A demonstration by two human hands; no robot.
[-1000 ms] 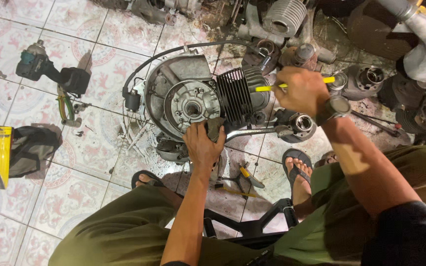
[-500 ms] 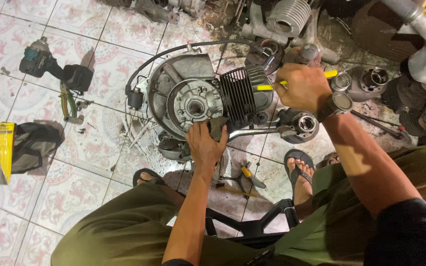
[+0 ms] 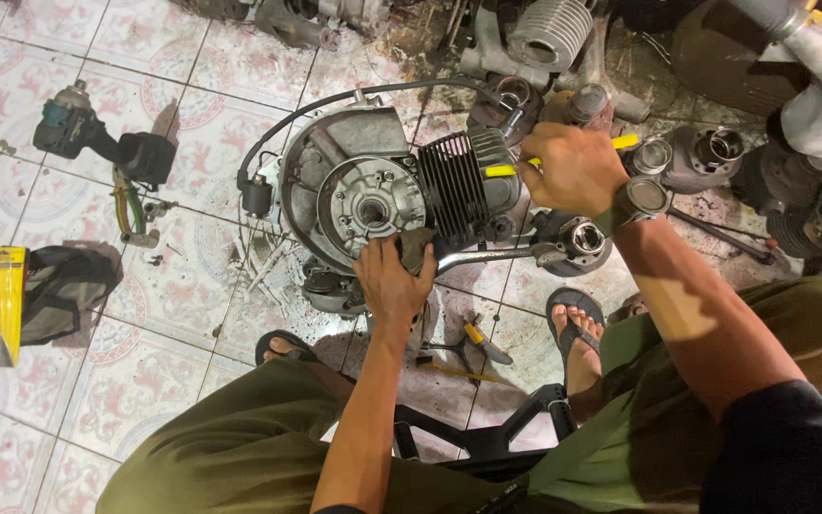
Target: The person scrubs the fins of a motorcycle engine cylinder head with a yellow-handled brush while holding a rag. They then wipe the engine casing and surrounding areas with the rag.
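Note:
A small scooter engine [image 3: 363, 186] with a round silver flywheel housing and a black finned cylinder [image 3: 456, 181] lies on the tiled floor in front of me. My left hand [image 3: 394, 281] grips the engine's lower edge near a dark lug. My right hand [image 3: 573, 169], with a wristwatch, holds a yellow-handled tool [image 3: 620, 143] whose tip rests at the finned cylinder. A chrome lever [image 3: 487, 257] runs right from the engine.
A teal and black power tool [image 3: 97, 143] lies at left. A yellow packet [image 3: 0, 303] rests on a dark cloth [image 3: 49, 290]. Spare cylinders and engine parts [image 3: 706, 152] crowd the back right. Pliers [image 3: 476, 341] lie between my sandalled feet.
My right hand has shifted slightly along the cylinder with the yellow tool. The left hand stays on the engine's lower edge.

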